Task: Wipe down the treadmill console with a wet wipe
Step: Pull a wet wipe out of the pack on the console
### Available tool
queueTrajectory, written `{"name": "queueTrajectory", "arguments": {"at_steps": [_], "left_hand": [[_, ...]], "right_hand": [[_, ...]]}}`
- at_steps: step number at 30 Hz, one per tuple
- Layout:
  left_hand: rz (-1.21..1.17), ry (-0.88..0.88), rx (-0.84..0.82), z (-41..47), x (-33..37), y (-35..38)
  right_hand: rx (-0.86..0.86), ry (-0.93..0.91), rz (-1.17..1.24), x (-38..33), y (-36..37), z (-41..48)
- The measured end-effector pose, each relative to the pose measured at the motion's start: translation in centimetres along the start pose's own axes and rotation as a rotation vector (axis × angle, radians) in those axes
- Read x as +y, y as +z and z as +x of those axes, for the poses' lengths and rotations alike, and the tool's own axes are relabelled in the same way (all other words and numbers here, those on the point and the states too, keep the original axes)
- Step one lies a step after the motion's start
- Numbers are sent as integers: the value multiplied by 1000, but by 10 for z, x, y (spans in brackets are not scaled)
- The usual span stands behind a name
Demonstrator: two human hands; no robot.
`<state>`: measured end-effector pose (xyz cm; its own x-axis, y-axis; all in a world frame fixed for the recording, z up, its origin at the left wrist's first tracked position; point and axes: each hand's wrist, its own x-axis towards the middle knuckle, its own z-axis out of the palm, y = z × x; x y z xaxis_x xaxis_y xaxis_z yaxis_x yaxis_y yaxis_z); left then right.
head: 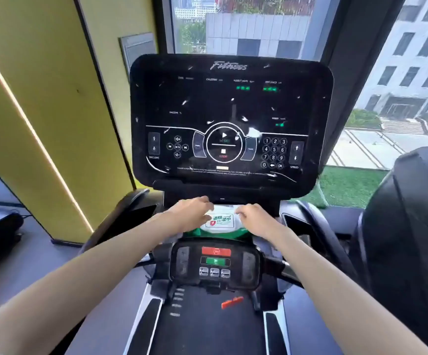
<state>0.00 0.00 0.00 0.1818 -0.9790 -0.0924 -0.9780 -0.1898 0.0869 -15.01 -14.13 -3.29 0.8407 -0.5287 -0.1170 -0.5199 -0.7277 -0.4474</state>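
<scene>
Two bare hands meet on the ledge under the bottom edge of one black treadmill console. The left hand rests, fingers fairly straight, on the left end of one wet wipe pack. The right hand, fingers curled, touches the pack's right end; whether it grips is unclear.

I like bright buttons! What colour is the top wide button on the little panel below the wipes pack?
The top button is red, in the head view.
</scene>
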Motion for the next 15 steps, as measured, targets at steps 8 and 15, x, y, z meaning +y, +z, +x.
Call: {"name": "queueTrajectory", "arguments": {"at_steps": [8, 15], "left_hand": [[-66, 6, -167, 61, 7, 46], [-168, 88, -103, 59, -14, 66]], "right_hand": [[-82, -89, -67, 21, 16, 33], [-79, -88, -79, 24, 24, 37]]}}
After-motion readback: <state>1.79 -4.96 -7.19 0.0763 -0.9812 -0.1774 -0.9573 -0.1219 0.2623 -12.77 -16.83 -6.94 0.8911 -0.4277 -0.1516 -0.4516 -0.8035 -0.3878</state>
